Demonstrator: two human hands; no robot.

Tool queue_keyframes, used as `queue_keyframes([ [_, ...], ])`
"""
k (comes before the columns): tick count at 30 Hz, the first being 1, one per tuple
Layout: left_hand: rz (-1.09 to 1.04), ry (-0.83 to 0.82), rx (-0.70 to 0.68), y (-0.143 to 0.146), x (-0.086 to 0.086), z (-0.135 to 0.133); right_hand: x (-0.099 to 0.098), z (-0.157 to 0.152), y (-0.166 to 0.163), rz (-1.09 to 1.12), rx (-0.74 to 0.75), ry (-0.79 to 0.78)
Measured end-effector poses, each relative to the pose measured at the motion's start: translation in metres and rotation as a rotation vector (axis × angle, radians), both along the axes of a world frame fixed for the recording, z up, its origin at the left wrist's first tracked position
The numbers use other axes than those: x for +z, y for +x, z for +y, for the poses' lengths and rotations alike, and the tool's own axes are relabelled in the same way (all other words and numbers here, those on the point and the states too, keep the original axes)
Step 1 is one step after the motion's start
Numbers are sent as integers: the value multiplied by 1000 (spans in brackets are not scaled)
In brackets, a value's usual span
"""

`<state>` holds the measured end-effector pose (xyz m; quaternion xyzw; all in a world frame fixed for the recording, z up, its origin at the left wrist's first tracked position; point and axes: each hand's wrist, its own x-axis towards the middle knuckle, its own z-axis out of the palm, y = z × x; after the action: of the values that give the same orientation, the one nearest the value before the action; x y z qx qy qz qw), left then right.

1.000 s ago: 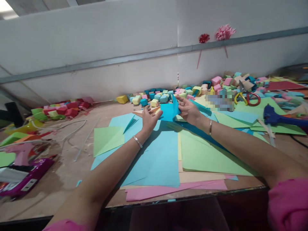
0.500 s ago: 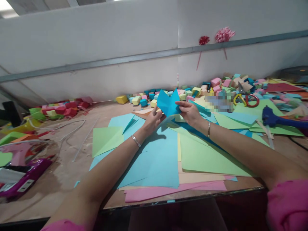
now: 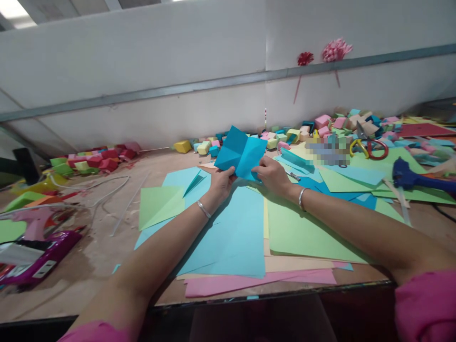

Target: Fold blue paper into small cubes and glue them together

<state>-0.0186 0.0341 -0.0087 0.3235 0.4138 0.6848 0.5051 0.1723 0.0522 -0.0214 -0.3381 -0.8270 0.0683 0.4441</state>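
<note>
A creased square of blue paper (image 3: 241, 153) stands up between both my hands above the table. My left hand (image 3: 221, 183) pinches its lower left edge, and my right hand (image 3: 271, 175) pinches its lower right edge. Both wrists wear a thin bangle. Under my hands lies a stack of flat sheets: light blue (image 3: 231, 228), green (image 3: 302, 232), peach and pink (image 3: 249, 282).
Several small folded paper cubes (image 3: 228, 142) line the wall; red and green ones (image 3: 96, 161) lie at far left. Scissors (image 3: 370, 147) and a blue glue gun (image 3: 413, 178) rest at right. A purple packet (image 3: 39, 261) and white cord (image 3: 107, 190) lie left. The table's front edge (image 3: 270, 294) is near me.
The blue paper has been lifted off the sheets and opened out wider, from a folded piece into a creased square held upright. Both hands rose slightly and drew nearer.
</note>
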Motion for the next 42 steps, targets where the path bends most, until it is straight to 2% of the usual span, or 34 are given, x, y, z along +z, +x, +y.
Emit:
queue_keyframes([
  [4, -74, -39, -3, 1, 2, -1, 2, 2, 1, -116, -101, 133],
  [7, -115, -50, -26, 3, 5, -3, 2, 4, 4, -237, -84, 283],
  [10, -127, -58, -88, 6, 7, -6, 2, 4, 6, -252, -50, 356],
  [13, -130, -82, -126, 7, 6, -8, 1, 3, 6, -254, -29, 374],
  [24, -138, -121, -103, 4, 4, -4, 1, 2, 7, -236, -17, 298],
  [27, -112, -115, -90, 3, 3, -4, 1, 2, 6, -112, -24, 242],
  [29, -91, -100, -71, 3, 2, -4, 3, 2, 6, 64, -56, 120],
  [32, -61, -70, -45, 3, 0, -4, 8, 3, 8, 369, -6, -266],
  [34, -43, -59, -37, 3, -2, -5, 13, 2, 10, 497, 119, -505],
  [35, -34, -56, -33, 3, -3, -5, 15, 1, 10, 528, 190, -577],
  [38, -14, -57, -29, 2, -4, -5, 20, -3, 6, 572, 330, -617],
  [40, -15, -52, -40, 2, -5, -3, 21, -5, 2, 618, 295, -556],
  [42, -27, -40, -57, 1, -5, 0, 22, -6, 0, 653, 175, -463],
])
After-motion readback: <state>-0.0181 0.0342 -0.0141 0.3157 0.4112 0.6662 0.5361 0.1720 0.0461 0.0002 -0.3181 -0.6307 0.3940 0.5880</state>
